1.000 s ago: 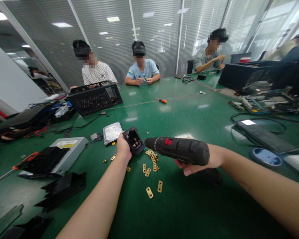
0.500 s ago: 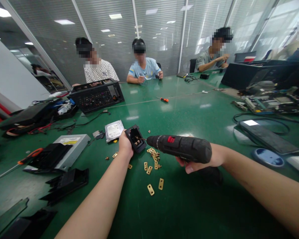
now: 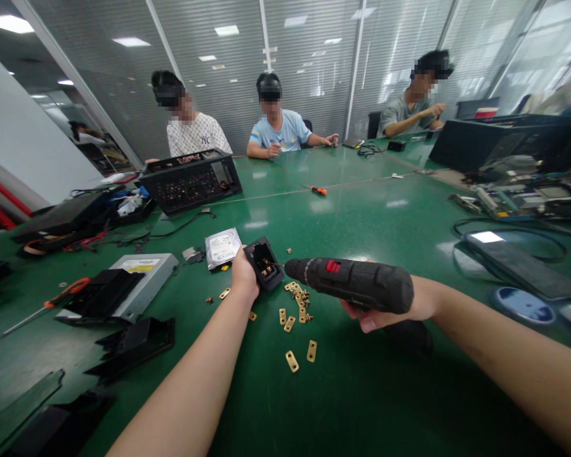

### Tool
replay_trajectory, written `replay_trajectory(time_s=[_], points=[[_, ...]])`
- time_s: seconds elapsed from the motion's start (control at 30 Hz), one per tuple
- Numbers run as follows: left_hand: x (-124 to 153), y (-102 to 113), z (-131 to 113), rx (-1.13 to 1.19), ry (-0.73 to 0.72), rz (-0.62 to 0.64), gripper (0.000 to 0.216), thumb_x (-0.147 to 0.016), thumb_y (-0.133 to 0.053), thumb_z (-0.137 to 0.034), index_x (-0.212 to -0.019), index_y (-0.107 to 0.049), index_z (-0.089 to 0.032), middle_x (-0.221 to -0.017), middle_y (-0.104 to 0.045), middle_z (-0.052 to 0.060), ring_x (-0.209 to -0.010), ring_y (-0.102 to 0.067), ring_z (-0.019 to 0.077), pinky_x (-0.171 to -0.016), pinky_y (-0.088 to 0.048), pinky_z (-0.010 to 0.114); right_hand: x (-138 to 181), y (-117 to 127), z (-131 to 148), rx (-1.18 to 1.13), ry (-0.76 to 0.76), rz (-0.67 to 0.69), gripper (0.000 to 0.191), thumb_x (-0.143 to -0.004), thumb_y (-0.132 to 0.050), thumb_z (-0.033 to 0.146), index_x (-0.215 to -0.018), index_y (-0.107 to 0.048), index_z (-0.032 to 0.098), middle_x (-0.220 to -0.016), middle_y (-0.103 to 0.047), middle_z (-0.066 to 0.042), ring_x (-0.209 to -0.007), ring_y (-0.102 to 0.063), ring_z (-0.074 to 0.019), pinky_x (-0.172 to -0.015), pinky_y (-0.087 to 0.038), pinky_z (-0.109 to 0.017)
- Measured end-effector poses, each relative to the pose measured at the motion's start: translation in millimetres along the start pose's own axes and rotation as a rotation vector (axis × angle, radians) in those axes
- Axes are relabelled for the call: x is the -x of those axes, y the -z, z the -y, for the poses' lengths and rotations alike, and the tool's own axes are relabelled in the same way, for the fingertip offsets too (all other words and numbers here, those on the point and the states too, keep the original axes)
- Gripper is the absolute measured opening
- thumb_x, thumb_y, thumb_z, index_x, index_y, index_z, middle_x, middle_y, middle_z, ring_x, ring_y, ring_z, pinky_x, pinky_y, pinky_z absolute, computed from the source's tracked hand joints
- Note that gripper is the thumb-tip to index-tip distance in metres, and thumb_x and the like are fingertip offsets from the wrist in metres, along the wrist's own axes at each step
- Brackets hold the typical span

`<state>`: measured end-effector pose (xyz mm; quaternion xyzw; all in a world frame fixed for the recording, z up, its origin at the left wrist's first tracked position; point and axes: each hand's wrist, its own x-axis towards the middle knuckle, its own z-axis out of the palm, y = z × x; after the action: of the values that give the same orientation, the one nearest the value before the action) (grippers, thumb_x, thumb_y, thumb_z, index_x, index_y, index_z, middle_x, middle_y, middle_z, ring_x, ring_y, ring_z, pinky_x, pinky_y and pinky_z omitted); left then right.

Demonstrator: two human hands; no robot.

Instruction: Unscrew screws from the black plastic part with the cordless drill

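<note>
My left hand [image 3: 244,277] grips a small black plastic socket housing [image 3: 264,263], tilted so its open side with brass contacts faces me. My right hand [image 3: 391,310] is wrapped round a black electric screwdriver [image 3: 356,284] with a red switch; its thin bit points left into the housing's opening. Below them, several brass plates and screws [image 3: 297,311] lie scattered on the green table [image 3: 361,216].
A hard drive [image 3: 223,247], an optical drive [image 3: 143,279], black plastic panels [image 3: 133,343] and an orange-handled screwdriver [image 3: 47,303] lie at left. A black computer case [image 3: 190,181] stands beyond. A phone [image 3: 518,263] and circuit boards [image 3: 528,197] sit at right. Three people sit across the table.
The view has drifted slightly; both hands keep the same grip, the bit still at the housing. The person in the blue shirt has stretched an arm out across the table.
</note>
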<state>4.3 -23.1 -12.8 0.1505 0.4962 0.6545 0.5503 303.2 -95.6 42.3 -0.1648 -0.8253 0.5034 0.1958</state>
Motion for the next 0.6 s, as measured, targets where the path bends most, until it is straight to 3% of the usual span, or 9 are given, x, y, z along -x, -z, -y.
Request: replay_trajectory(time_s=[0.1,0.4,0.6], points=[[0.7,-0.4,-0.1,-0.004,-0.008,0.0,0.017,-0.086,-0.058,-0.038,-0.081,-0.062,-0.023,-0.067,-0.06,0.0,-0.062,-0.064,0.0225,-0.065,-0.056,0.034,-0.2,0.1,-0.7,-0.011,-0.02,0.009,0.042,-0.093,-0.085,0.051,-0.11,-0.073,0.014,-0.081,-0.07,-0.002,-0.074,-0.067,-0.0153,-0.07,-0.055,-0.027],[0.0,-0.5,0.1,0.007,-0.034,0.001,0.014,-0.084,-0.059,-0.036,-0.078,-0.059,-0.023,-0.065,-0.059,-0.001,-0.056,-0.06,0.0214,-0.06,-0.055,0.033,-1.5,0.3,4.1,0.027,0.022,-0.012,0.039,-0.092,-0.086,0.05,-0.091,-0.069,0.016,-0.079,-0.072,-0.003,-0.072,-0.067,-0.0157,-0.069,-0.054,-0.028],[-0.4,0.3,-0.2,0.02,-0.005,-0.028,0.015,-0.084,-0.062,-0.038,-0.081,-0.063,-0.023,-0.066,-0.061,0.0,-0.057,-0.06,0.0217,-0.061,-0.056,0.034,-1.5,0.1,2.3,0.056,0.032,-0.027,0.043,-0.094,-0.084,0.056,-0.095,-0.071,0.015,-0.079,-0.073,-0.003,-0.073,-0.069,-0.0163,-0.068,-0.055,-0.028]])
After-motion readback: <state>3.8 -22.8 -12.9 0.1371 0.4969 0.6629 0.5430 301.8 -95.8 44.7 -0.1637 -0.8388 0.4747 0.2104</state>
